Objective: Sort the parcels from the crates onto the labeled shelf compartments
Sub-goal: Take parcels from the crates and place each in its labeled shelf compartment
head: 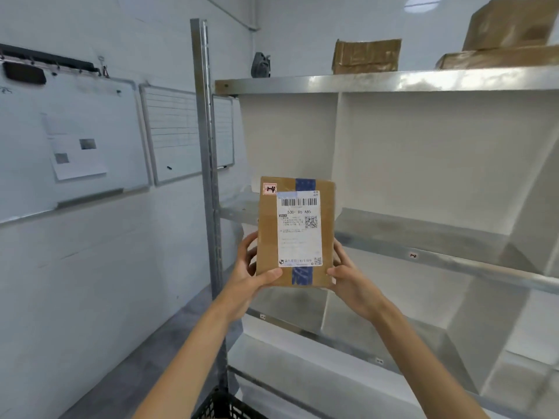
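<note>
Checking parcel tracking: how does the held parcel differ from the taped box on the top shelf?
The held parcel is gripped upright by the left hand and right hand; the taped box rests alone on the top shelf. The held parcel shows a white shipping label and a blue tape strip; the taped box shows glossy brown tape and no label on this side. Both are brown cardboard.

Metal shelf (393, 81) — cardboard boxes (366, 55) on top tier.
</note>
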